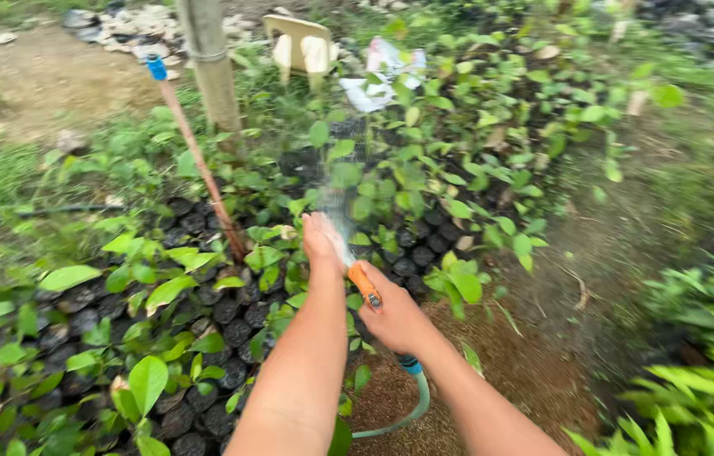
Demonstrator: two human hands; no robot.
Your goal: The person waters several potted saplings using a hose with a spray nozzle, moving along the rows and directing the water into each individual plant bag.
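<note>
Two hands at work, nearest the camera. Right hand: wrapped around an orange-handled hose nozzle, green hose trailing below the wrist. Left hand: fingers curled over the nozzle tip, pressed into the water spray to fan it. Beyond: seedlings in black nursery bags, packed in rows; a slanted stick with a blue cap; a post; a pale plastic chair farthest off. Risks, as judged: too hard a jet could wash soil from bags or flatten young leaves; the trailing hose could snag and topple nearby bags.
</note>
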